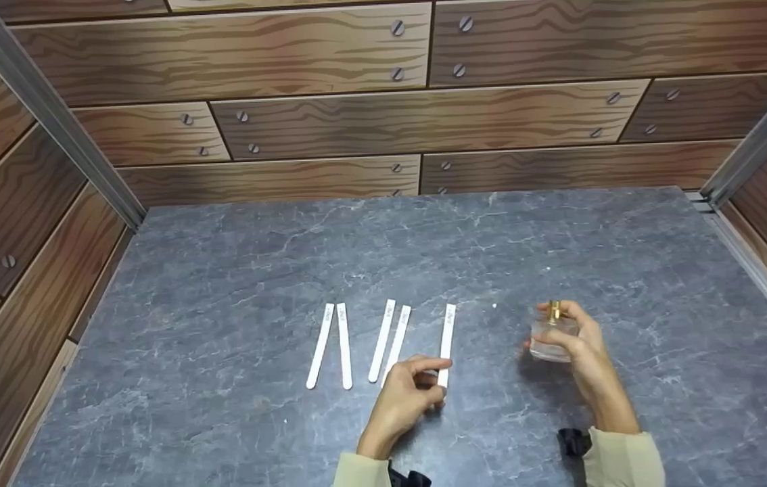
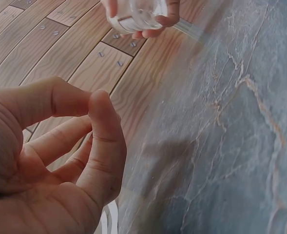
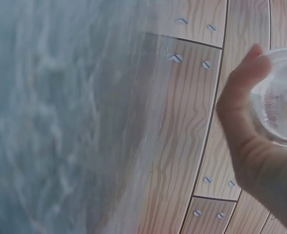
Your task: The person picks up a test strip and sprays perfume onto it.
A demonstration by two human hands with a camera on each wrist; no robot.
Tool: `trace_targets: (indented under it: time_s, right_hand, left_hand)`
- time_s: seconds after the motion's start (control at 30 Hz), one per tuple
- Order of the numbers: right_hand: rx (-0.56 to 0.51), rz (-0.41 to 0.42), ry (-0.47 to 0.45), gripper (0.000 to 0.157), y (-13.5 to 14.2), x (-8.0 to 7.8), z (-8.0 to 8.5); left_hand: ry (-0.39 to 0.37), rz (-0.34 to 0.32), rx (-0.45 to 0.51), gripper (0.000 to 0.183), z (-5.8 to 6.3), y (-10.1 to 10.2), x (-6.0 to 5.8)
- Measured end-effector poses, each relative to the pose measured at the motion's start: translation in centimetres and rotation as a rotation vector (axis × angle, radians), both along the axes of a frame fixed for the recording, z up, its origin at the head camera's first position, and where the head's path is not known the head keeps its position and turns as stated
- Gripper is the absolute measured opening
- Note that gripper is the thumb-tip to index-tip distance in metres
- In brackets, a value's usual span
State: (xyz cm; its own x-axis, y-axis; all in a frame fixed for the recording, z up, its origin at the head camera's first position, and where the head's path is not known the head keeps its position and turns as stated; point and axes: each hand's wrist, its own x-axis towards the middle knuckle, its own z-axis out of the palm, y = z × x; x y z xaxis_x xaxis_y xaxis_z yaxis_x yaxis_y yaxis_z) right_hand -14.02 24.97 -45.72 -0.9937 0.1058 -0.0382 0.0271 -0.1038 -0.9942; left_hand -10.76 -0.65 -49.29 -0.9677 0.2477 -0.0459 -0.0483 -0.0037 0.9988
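Note:
My right hand grips a clear glass perfume bottle with a gold spray neck, upright at the right. In the right wrist view, fingers and thumb curve round the bottle's glass. A white paper test strip lies at my left hand, whose thumb and index finger curve over its near end. From above those tips look apart; in the left wrist view they seem to meet, with no strip visible between them. Whether they pinch the strip is hidden.
Left of that strip lie two pairs of similar white strips; the left pair spreads apart, and the second pair is partly covered by my left hand. All lie on a grey marbled tabletop. Wood-print panels and metal posts enclose it.

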Motion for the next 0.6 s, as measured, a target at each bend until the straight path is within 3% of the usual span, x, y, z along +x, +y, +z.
trace_targets:
  time_s: [0.2,0.6]
  right_hand:
    - [0.004,0.083,0.052,0.042,0.0,0.2,0.0]
    - [0.304,-0.038,0.127,0.055,-1.8,-0.1,0.3]
  left_hand:
    - [0.008,-0.002,0.006,0.047,0.1,-0.1,0.0]
    - [-0.038,-0.042,0.005,0.043,0.6,0.0,0.1]
